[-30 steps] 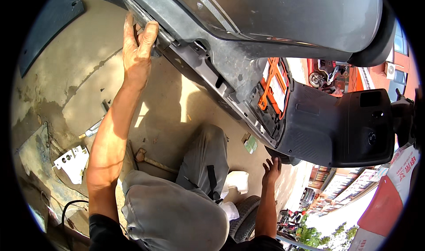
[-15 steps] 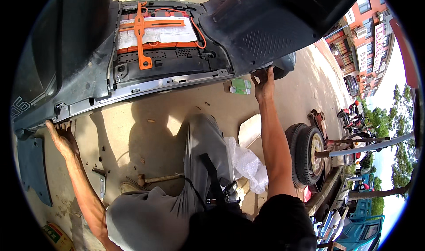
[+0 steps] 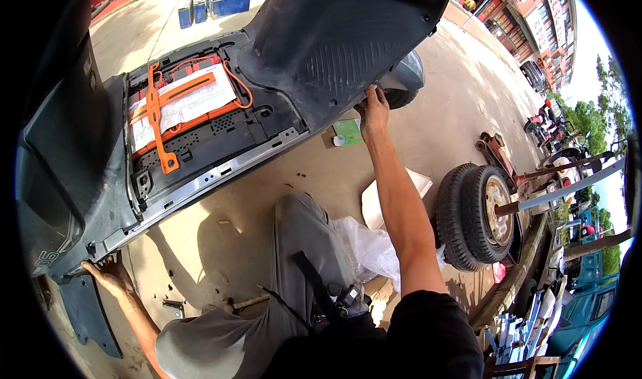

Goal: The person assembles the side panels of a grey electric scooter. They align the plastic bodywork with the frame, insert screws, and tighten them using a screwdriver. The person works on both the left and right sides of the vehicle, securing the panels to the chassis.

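A dark electric scooter (image 3: 314, 85) stands before me, its floorboard uncovered. Inside that opening, orange-and-black batteries lie beneath a white paper sheet (image 3: 190, 105) and an orange cross-shaped bracket (image 3: 154, 115). A bare metal rail (image 3: 221, 172) runs along the near side. My left hand (image 3: 114, 277) grips the body's lower edge at the rail's left end, thumb at the edge, its fingers partly hidden. Beyond the rail's right end, near the wheel, my right hand (image 3: 376, 111) is closed around the underside edge of the body. What its fingertips touch underneath is hidden.
A dark flat panel (image 3: 90, 317) lies at lower left. Near my knees are a hammer (image 3: 247, 303), small screws and bubble wrap (image 3: 364, 245). A green box (image 3: 348, 132) sits under the scooter; tyres (image 3: 478, 215) stand right. Blue boxes (image 3: 227, 3) lie beyond.
My view has shifted, so the scooter appears more slanted and more ground shows behind it. Both hands remain at the same places on its lower edge.
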`<action>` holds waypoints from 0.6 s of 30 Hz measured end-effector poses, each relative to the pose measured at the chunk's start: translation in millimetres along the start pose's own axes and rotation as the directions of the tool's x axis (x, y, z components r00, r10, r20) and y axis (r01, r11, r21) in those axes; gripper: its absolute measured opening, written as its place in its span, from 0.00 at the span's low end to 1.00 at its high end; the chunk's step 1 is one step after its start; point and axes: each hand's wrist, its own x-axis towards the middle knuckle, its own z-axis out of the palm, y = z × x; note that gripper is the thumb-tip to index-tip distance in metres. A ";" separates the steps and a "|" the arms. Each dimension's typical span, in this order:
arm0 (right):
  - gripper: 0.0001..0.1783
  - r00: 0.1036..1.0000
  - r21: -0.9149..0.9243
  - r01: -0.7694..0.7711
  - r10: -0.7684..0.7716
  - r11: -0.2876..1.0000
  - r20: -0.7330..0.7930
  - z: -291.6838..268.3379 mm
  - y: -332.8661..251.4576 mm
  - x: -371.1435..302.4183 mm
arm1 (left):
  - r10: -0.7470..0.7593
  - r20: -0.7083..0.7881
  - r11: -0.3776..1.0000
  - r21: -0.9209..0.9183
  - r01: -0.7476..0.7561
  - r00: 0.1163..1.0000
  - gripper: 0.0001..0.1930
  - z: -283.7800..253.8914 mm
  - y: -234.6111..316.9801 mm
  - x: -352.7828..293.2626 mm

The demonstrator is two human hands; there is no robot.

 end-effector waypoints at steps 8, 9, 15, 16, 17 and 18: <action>0.36 0.986 -0.158 -0.159 0.148 0.975 -0.082 26.1 -23.7 -0.9 | -0.038 -0.031 0.999 -0.027 0.037 0.999 0.45 7.2 -0.8 4.4; 0.34 0.985 -0.161 -0.165 0.152 0.973 -0.086 25.9 -21.1 2.2 | -0.030 -0.027 0.999 -0.012 0.029 0.999 0.47 9.4 -1.0 3.3; 0.29 0.986 -0.200 -0.158 0.143 0.967 -0.087 16.8 -14.1 13.7 | -0.022 -0.008 1.000 0.006 0.022 1.000 0.48 7.7 -5.1 -4.2; 0.31 0.986 -0.191 -0.158 0.145 0.969 -0.077 15.8 -10.2 15.3 | -0.016 -0.008 1.000 0.010 0.016 1.000 0.48 4.0 -3.4 -4.8; 0.34 0.987 -0.183 -0.157 0.148 0.970 -0.059 15.8 -3.8 18.6 | -0.006 -0.015 1.000 0.011 0.006 1.000 0.48 -0.8 -1.6 -6.0; 0.37 0.987 -0.179 -0.158 0.154 0.971 -0.036 16.0 0.4 23.1 | -0.005 0.007 0.999 0.034 0.004 1.000 0.49 -6.2 -3.4 -6.5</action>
